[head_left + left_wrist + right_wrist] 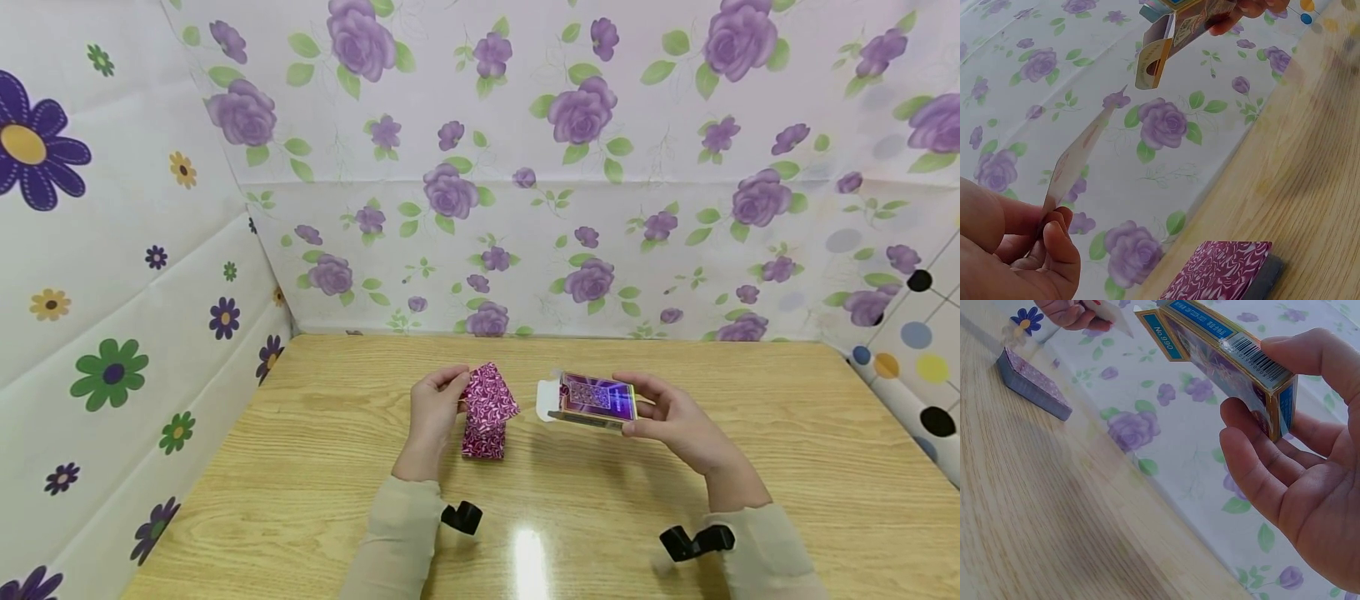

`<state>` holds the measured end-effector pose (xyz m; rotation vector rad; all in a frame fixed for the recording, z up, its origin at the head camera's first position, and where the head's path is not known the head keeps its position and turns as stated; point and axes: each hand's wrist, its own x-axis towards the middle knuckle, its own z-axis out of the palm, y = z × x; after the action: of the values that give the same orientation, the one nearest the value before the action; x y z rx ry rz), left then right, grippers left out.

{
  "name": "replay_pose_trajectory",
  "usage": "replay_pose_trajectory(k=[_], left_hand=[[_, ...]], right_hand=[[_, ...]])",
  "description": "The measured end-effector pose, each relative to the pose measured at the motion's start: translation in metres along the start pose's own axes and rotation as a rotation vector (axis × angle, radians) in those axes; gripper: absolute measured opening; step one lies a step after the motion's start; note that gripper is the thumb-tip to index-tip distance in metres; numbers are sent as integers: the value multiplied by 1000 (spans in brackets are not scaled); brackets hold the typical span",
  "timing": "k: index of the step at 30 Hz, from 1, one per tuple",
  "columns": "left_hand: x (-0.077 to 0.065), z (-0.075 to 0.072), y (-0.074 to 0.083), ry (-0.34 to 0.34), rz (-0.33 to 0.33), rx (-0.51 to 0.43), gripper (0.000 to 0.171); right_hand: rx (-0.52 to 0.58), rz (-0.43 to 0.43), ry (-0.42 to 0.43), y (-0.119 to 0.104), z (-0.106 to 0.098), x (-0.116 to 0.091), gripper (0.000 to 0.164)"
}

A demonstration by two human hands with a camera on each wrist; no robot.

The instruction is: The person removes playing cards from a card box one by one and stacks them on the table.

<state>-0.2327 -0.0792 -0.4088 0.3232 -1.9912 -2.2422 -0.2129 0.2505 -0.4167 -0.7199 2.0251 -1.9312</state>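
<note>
My left hand [437, 408] pinches a playing card [491, 398] by its edge, raised over the table with its magenta patterned back towards the head camera. Below it a deck of playing cards [483, 442] lies stacked on the wood, showing the same pattern; the left wrist view also catches the deck [1222, 272]. To the right, my right hand [678, 425] holds a purple and gold card box [597, 398] by its closed end, thumb on one narrow side and fingers on the other. The box's white end flap [548, 401] stands open, pointing left towards the card.
The wooden table [315, 483] spreads under both hands. Behind it hangs a white cloth [510, 250] with purple roses, and a flower-printed cloth [150, 333] lines the left side. Black wrist camera mounts [462, 517] sit at both sleeves.
</note>
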Motion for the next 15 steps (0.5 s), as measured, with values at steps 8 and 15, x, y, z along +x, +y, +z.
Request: replay_pose_trajectory(k=[8, 15], left_hand=[[1, -1, -2, -25, -22, 27, 23], [4, -4, -5, -31, -38, 29, 28]], right_hand=[[-3, 6, 8, -1, 1, 0, 61], [-8, 23, 14, -1, 1, 0, 61]])
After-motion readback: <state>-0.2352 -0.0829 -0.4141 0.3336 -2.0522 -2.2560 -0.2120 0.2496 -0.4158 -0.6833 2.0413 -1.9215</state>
